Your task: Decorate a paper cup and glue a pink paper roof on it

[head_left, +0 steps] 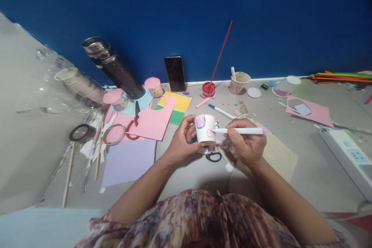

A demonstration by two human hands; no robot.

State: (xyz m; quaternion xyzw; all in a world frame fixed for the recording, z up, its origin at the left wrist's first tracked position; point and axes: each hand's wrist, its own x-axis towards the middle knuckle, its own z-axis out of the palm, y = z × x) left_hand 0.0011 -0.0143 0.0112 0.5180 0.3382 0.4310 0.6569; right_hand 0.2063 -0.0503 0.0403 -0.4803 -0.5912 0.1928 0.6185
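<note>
My left hand [181, 141] is wrapped round a small white paper cup [205, 128] that has a pink patch with a blue outline on its side. My right hand [245, 143] pinches a white marker with a pink cap [241, 130], and its tip touches the cup's right side. A pair of black-handled scissors [213, 157] lies on the table just under the cup. Both hands hover above the grey table [305, 162] near its middle.
Pink [154, 122], lilac [129, 161], yellow and green paper sheets lie to the left. Tape rolls [83, 132], wooden sticks, a stack of cups [80, 83] and a dark flask [113, 68] sit further left. A phone [174, 73], red paint pot [208, 89], patterned cup [238, 82] and white power strip [348, 155] are around.
</note>
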